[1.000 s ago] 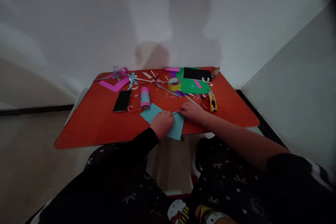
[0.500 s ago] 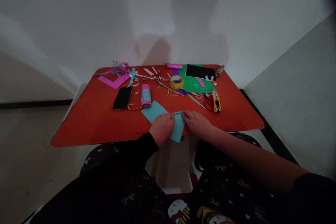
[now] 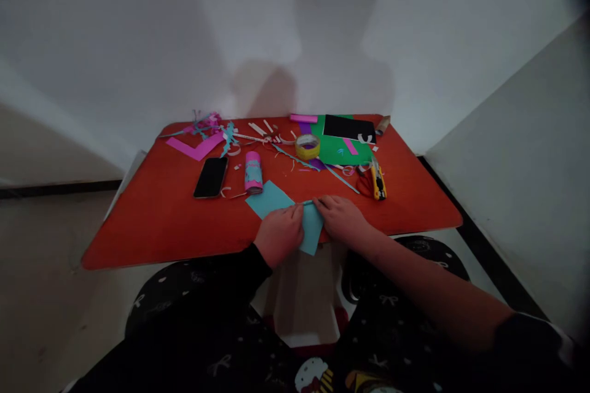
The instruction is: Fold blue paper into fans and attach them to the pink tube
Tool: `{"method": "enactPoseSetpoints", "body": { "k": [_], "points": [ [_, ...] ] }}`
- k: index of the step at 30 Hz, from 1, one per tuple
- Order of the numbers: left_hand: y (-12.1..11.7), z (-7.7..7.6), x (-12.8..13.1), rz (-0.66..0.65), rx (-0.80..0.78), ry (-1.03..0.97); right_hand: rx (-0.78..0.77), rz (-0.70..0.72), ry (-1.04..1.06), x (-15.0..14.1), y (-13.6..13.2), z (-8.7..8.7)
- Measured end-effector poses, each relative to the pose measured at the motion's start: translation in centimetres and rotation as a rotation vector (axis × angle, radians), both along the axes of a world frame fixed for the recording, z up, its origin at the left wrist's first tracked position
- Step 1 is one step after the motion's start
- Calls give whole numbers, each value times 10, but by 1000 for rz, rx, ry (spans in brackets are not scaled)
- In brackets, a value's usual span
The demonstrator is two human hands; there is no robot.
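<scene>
Both my hands are at a sheet of light blue paper at the front edge of the red table. My left hand has its fingers closed on the paper's upper edge. Close beside it, my right hand pinches the same edge, which looks folded or rolled over between the fingertips. The lower corner of this paper hangs past the table edge. Left of my left hand lies another light blue paper area; my hand hides whether the two are one sheet. Just beyond it lies a pink tube with blue paper around it.
On the red table are a phone, a yellow tape roll, a yellow utility knife, green paper, a black sheet, a pink paper piece and scattered paper scraps. A wall rises behind the table.
The view has shifted slightly. Both hands keep their grip on the light blue paper, with only a small movement of the fingers along its edge.
</scene>
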State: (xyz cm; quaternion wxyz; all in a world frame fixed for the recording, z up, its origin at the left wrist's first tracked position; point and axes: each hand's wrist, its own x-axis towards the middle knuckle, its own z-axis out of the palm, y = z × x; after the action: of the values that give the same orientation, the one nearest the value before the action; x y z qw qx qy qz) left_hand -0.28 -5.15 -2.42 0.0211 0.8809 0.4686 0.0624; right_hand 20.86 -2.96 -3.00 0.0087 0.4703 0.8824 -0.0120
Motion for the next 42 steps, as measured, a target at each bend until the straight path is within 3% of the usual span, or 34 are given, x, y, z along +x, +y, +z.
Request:
{"method": "enactPoseSetpoints", "body": {
  "k": [11, 19, 26, 33, 37, 40, 42],
  "points": [
    [4, 2, -9, 92, -111, -194, -127, -15, 246, 19, 7, -4],
    [34, 6, -14, 257, -149, -328, -339, -140, 731, 34, 22, -7],
    [54, 13, -18, 228, -151, -311, -304, -220, 780, 27, 56, 2],
    [57, 15, -12, 189, -199, -359, -307, -114, 664, 12, 63, 3],
    [58, 23, -15, 166, -299, -532, -325, -74, 646, 12, 64, 11],
    [59, 28, -20, 226, -515, -798, -389, -126, 713, 12, 63, 20],
    [60, 28, -24, 272, -618, -854, -463, -172, 779, 12, 62, 24]
  ]
}}
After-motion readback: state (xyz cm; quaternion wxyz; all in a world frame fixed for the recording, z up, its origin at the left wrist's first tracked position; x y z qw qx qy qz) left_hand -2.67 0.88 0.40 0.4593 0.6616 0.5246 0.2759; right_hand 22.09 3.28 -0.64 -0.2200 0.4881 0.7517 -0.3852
